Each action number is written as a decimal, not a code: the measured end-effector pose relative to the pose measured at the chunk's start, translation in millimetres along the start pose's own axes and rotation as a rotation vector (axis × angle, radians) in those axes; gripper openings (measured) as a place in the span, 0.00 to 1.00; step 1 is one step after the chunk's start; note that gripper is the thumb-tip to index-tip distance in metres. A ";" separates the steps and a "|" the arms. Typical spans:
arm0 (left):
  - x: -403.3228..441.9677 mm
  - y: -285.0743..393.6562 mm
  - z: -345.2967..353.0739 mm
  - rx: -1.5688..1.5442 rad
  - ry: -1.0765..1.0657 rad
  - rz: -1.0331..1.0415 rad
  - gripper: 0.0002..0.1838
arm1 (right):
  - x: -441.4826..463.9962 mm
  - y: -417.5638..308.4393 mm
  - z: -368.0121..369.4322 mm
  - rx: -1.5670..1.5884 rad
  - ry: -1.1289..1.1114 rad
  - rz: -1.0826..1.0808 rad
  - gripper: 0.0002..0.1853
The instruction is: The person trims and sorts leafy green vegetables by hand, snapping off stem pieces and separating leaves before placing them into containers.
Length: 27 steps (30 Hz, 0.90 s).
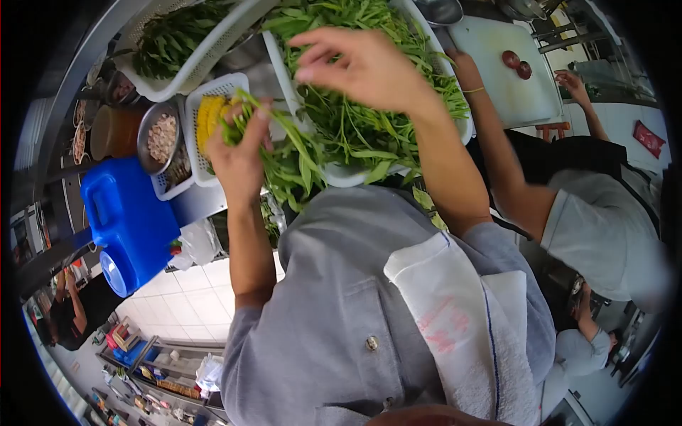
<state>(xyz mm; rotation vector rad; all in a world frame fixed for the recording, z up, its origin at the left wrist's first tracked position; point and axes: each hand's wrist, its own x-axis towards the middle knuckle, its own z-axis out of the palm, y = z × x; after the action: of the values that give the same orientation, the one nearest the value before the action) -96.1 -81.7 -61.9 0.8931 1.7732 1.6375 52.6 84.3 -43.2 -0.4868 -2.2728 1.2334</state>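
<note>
My left hand (241, 160) is closed around a bunch of long-leaved green stems (302, 153), which look like water spinach. The bunch hangs to the right of that hand, beside a large white basket (275, 67). Heaped in this basket are more of the same leafy greens (366, 131). Above the heap, my right hand (359, 67) has its fingers apart and slightly bent, with nothing visible in them. Behind my left hand, a smaller white basket (192, 117) contains yellow pieces (208, 122), partly hidden by the hand.
At upper left stands another white basket (170, 91) of greens. A metal bowl (145, 145) of chopped pinkish pieces and a blue jug (135, 220) are at left. On the right, a co-worker's arm (494, 145) reaches beside a cutting board (490, 78) bearing two dark-red round items (511, 59).
</note>
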 end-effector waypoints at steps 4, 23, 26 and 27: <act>17.7 20.1 24.0 -0.172 0.067 0.224 0.12 | -31.7 11.9 11.4 -0.140 -0.257 0.031 0.28; -3.1 -3.6 63.4 -0.230 0.096 0.089 0.11 | -44.6 7.6 19.5 -0.030 0.249 -0.192 0.17; -4.6 -12.4 57.8 -0.104 0.084 0.110 0.09 | -38.9 11.2 25.2 -0.071 0.384 -0.194 0.13; -5.3 -12.3 56.3 -0.017 0.050 0.133 0.08 | -37.9 9.7 23.5 -0.072 0.383 -0.194 0.13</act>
<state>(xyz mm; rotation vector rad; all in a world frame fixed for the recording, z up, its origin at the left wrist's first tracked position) -50.2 -51.2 -79.8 0.9891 1.7634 1.7705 70.1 53.7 -72.2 -0.4701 -1.9884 0.8796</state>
